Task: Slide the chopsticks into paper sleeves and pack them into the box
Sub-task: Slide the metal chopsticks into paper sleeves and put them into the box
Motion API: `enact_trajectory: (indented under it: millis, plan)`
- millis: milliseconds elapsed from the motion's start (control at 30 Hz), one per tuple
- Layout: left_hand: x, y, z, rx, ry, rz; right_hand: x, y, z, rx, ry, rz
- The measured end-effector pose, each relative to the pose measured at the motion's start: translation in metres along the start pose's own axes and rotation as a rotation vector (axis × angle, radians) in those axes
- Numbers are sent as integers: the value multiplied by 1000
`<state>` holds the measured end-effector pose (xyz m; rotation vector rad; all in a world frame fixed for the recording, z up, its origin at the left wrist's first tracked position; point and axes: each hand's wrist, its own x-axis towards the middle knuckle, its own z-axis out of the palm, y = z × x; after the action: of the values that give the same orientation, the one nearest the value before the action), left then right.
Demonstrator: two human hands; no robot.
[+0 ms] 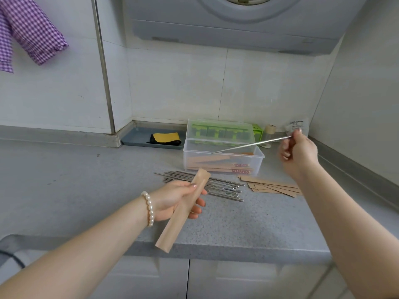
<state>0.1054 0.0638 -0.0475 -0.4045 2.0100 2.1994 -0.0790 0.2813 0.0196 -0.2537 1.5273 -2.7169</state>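
Observation:
My left hand (174, 199) grips a brown paper sleeve (182, 212) above the counter's front edge, its mouth tilted up and away. My right hand (299, 152) is raised at the right and pinches the thick end of a metal chopstick (248, 145). The chopstick's tip points left over the clear plastic box (257, 164). Inside the box lie several filled sleeves. A pile of loose metal chopsticks (218, 186) rests on the counter in front of the box, just beyond my left hand. Several empty sleeves (274, 186) lie to the right of that pile.
The box's lid (218, 131) stands open behind it, in front of a green item. A blue tray (138, 137) with a yellow and black cloth sits in the back corner. Small containers (269, 130) stand at the back right. A range hood (237, 29) hangs overhead.

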Motion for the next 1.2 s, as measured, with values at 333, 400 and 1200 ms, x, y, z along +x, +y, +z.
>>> enact_trajectory:
  millis: [333,400,1200]
  plan:
    - [-3,-9,16,17,-111,24,-23,0,14,-302,-129,-197]
    - [-2,-10,15,-2,-106,31,-28,0,18,-355,-145,-253]
    - [0,-11,17,-38,6,81,-58,-4,31,-445,-200,-656]
